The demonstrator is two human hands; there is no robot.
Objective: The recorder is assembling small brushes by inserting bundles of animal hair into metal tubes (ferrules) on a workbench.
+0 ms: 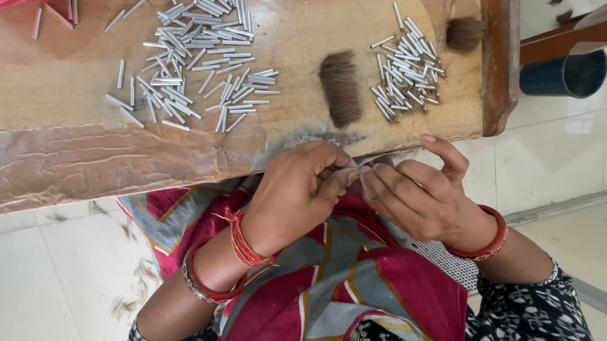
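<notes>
Large scatter of short silver metal tubes (194, 58) on worn wooden table (31, 79), upper left. Left hand (298, 193) pinched shut at table edge, fingertips meeting right hand (419, 196), also pinched; something tiny between them, possibly one tube, too small to tell. Dark brown bristle tuft (341, 87) just above hands. Smaller tube pile (406, 69) beside it; second tuft (464, 33) far right.

Both hands are held close together, fingertips meeting. The left hand (299, 197) is curled; the right hand (423, 199) is pinched.
</notes>
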